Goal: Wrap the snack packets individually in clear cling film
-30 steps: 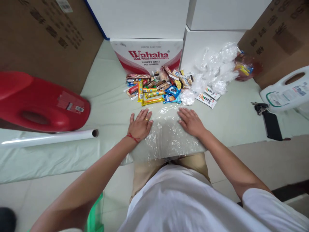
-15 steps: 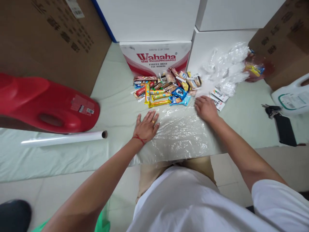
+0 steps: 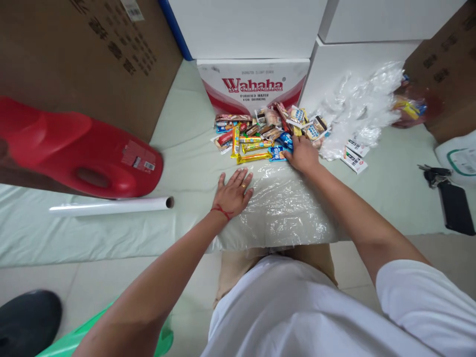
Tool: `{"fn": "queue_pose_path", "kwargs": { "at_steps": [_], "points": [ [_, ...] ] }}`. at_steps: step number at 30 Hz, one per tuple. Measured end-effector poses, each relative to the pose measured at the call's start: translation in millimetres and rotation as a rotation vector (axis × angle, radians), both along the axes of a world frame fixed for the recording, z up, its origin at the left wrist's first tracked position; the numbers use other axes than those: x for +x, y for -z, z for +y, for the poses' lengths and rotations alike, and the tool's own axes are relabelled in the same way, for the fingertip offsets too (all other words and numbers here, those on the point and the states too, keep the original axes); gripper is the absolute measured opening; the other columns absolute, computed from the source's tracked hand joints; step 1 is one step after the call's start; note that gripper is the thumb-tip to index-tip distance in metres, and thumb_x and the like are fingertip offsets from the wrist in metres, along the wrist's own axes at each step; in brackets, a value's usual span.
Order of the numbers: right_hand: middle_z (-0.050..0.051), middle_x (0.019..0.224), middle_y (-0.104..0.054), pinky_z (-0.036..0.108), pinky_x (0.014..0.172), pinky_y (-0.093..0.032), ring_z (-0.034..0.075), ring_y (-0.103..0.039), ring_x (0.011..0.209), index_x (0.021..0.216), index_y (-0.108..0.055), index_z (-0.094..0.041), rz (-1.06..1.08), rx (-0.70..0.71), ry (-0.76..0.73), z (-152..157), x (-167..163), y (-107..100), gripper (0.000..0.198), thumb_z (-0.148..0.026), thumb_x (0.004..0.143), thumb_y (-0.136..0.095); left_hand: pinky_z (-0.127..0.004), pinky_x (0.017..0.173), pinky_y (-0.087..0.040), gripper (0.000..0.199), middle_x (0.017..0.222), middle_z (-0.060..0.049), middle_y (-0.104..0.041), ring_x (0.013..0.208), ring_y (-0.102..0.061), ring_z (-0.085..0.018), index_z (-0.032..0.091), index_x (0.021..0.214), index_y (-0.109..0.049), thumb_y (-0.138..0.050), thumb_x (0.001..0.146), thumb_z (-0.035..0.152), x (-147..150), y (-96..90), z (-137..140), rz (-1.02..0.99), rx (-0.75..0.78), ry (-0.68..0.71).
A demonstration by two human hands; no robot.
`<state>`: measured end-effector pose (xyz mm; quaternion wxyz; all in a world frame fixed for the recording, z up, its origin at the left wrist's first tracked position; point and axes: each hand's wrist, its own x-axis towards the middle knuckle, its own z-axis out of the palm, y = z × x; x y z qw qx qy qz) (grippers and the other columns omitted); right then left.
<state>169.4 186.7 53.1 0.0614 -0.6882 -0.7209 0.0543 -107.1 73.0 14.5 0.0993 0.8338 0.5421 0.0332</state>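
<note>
My left hand (image 3: 233, 192) lies flat with fingers spread on a clear plastic sheet (image 3: 293, 213) that covers the front of the table. A thin red cord circles that wrist, and a ring is on one finger. At the right side of a pile of wrapped snacks, my right hand (image 3: 304, 154) has its thumb and fingers closed around a blue snack packet (image 3: 285, 140); part of the packet is hidden by the hand. Another blue packet (image 3: 276, 153) touches the thumb. Several yellow-wrapped bars (image 3: 255, 157) lie left of it.
A Wahaha carton (image 3: 255, 82) stands behind the snacks. Crumpled clear plastic bags (image 3: 357, 106) and small white boxes (image 3: 353, 159) lie right. To the left are a red jug (image 3: 111, 153) and a white roll (image 3: 111, 206). Keys (image 3: 435, 174) and a black phone (image 3: 456, 206) lie far right.
My right hand has moved left from beside the white boxes onto the blue packets. My left hand stays flat on the sheet. The view has shifted slightly.
</note>
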Motion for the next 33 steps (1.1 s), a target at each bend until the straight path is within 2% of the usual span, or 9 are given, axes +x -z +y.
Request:
{"fn": "queue_pose_path", "kwargs": {
  "at_steps": [4,7,11,15,20,25,27,29,33],
  "points": [
    [0.025,0.132,-0.066,0.043,0.093,-0.052,0.037,-0.065,0.116,0.132,-0.066,-0.01,0.034,-0.099,0.098,12.2,1.7,1.9,0.05,-0.048,0.104,-0.051,-0.067,0.131,-0.01,0.061,0.176,-0.009,-0.03,0.163,-0.028,-0.029,0.025,0.166,-0.038,-0.03,0.108,0.044,-0.5,1.4,0.1,-0.016,0.006,0.003],
    [0.023,0.126,-0.069,0.041,0.092,-0.051,0.035,-0.065,0.113,0.131,-0.068,-0.011,0.051,-0.072,0.072,1.0,10.0,-9.0,0.046,-0.044,0.108,-0.045,-0.068,0.13,-0.01,0.061,0.176,-0.009,-0.03,0.163,-0.028,-0.03,0.025,0.166,-0.038,-0.03,0.108,0.044,-0.5,2.0,0.4,-0.024,0.009,-0.001],
    [0.02,0.127,-0.068,0.037,0.091,-0.049,0.032,-0.064,0.11,0.142,-0.063,-0.012,0.083,-0.039,-0.177,-45.9,17.8,-21.8,0.046,-0.038,0.108,-0.047,-0.067,0.131,-0.01,0.061,0.176,-0.009,-0.031,0.163,-0.028,-0.029,0.026,0.165,-0.039,-0.03,0.108,0.044,0.1,1.8,0.3,-0.024,0.01,-0.004],
    [0.015,0.128,-0.068,0.035,0.09,-0.049,0.031,-0.06,0.116,0.154,-0.055,-0.02,-0.009,-0.108,-0.462,-102.5,11.5,-18.8,0.053,-0.029,0.102,-0.056,-0.067,0.131,-0.01,0.061,0.176,-0.008,-0.031,0.163,-0.028,-0.029,0.027,0.166,-0.038,-0.029,0.108,0.045,0.5,1.6,0.1,-0.029,0.006,-0.002],
    [0.017,0.12,-0.07,0.038,0.086,-0.048,0.032,-0.06,0.112,0.156,-0.053,-0.02,-0.184,-0.211,-0.552,-132.9,8.4,-14.4,0.057,-0.015,0.1,-0.049,-0.068,0.13,-0.011,0.062,0.175,-0.008,-0.031,0.163,-0.029,-0.03,0.026,0.166,-0.038,-0.028,0.108,0.044,1.0,1.3,-0.4,-0.028,0.009,-0.011],
    [0.013,0.125,-0.07,0.035,0.088,-0.051,0.029,-0.067,0.106,0.149,-0.061,-0.026,-0.095,-0.445,-0.566,-82.3,24.0,-39.8,0.058,-0.015,0.091,-0.058,-0.067,0.13,-0.011,0.061,0.175,-0.008,-0.031,0.163,-0.029,-0.029,0.026,0.165,-0.039,-0.028,0.108,0.044,0.8,1.3,-0.3,-0.026,0.012,-0.004],
    [0.015,0.126,-0.07,0.038,0.096,-0.051,0.031,-0.066,0.113,0.141,-0.066,-0.021,-0.098,-0.366,-0.483,-45.8,19.4,-44.3,0.048,-0.017,0.094,-0.055,-0.067,0.13,-0.011,0.061,0.175,-0.008,-0.031,0.163,-0.029,-0.029,0.026,0.165,-0.04,-0.029,0.108,0.044,0.6,0.8,0.0,-0.023,0.01,-0.009],
    [0.021,0.136,-0.065,0.043,0.102,-0.05,0.035,-0.062,0.124,0.141,-0.063,-0.014,-0.088,-0.2,-0.294,-10.5,7.0,-39.6,0.044,-0.024,0.1,-0.05,-0.067,0.13,-0.011,0.061,0.175,-0.008,-0.032,0.163,-0.03,-0.029,0.026,0.165,-0.04,-0.029,0.108,0.044,0.7,0.0,0.2,-0.025,0.001,-0.012],
    [0.028,0.15,-0.054,0.051,0.105,-0.05,0.041,-0.057,0.132,0.148,-0.05,-0.006,-0.069,-0.086,-0.041,33.4,-23.0,-16.2,0.056,-0.037,0.102,-0.057,-0.067,0.13,-0.011,0.061,0.175,-0.008,-0.032,0.163,-0.029,-0.029,0.027,0.165,-0.039,-0.03,0.107,0.044,1.1,-0.7,-0.5,-0.038,-0.007,-0.014]
  ]
}}
